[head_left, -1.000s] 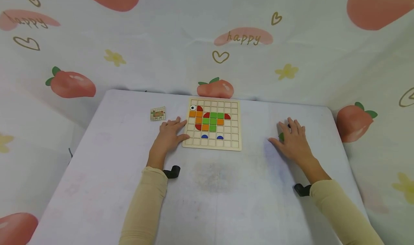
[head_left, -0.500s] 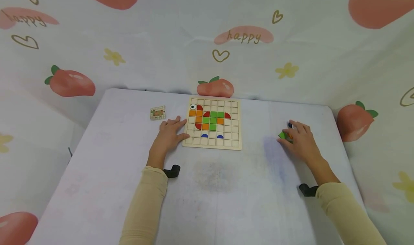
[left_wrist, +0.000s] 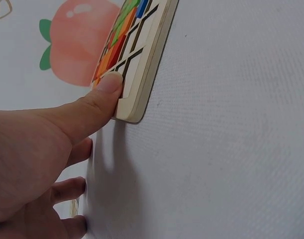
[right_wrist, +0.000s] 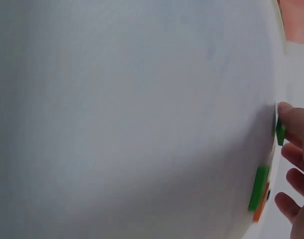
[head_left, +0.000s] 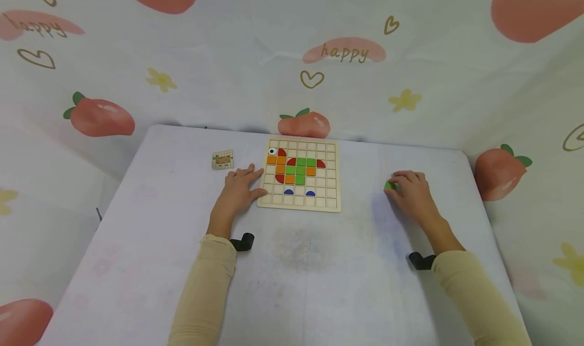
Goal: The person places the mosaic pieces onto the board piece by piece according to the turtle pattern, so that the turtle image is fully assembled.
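My left hand (head_left: 237, 189) lies at the left side of a wooden grid board (head_left: 330, 204). Its thumb presses on the board's near-left corner, while the other fingers spread beside the edge. Orange, green, red and blue tiles sit in the board's squares, with a white eye tile (head_left: 272, 151) at upper left. Well to the right, my right hand (head_left: 412, 196) pinches a green tile (right_wrist: 280, 132) between thumb and fingers. In the right wrist view, another green tile (right_wrist: 259, 188) and an orange tile (right_wrist: 261, 204) lie on the table below that hand.
A small picture card (head_left: 222, 160) lies left of the board. The white-covered table (head_left: 301, 295) meets a fruit-printed cloth backdrop (head_left: 228, 57) behind and at both sides. Black wrist mounts (head_left: 244, 242) jut from both sleeves.
The right hand drew back to the right, showing loose tiles, then moved left and now holds a green tile between thumb and fingers. Left hand and board stayed in place.
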Demonstrator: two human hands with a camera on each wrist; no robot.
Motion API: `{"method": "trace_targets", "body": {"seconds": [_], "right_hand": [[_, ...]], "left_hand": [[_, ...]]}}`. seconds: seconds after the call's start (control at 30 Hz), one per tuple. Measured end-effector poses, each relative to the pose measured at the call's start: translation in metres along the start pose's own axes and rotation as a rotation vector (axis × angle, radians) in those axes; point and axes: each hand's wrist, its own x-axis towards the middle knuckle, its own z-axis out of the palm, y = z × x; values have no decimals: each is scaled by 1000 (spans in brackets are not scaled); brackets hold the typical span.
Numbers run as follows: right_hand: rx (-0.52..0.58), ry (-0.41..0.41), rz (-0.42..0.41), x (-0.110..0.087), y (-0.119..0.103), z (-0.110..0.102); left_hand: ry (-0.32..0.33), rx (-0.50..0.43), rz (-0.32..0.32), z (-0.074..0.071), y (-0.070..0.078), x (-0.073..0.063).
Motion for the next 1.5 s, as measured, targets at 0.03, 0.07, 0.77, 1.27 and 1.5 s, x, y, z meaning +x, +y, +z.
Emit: {"method": "trace_targets", "body": {"seconds": [0.03,0.07,0.77,1.27,1.5], "right_hand": [[2,5,-5,2,-2,2],[6,10,-7,5,-4,3],[187,-94,-36,54,-97,45],[200,-156,-77,74,-120,66],[218,-149,-82,74,-122,65]], "left_hand": [[-1,1,1,0,0,0],[-2,2,2,0,0,0],[-11,26,21,-2,-1,1],[-14,14,0,2,-1,3],[-15,23,-8,2,-1,3]]}}
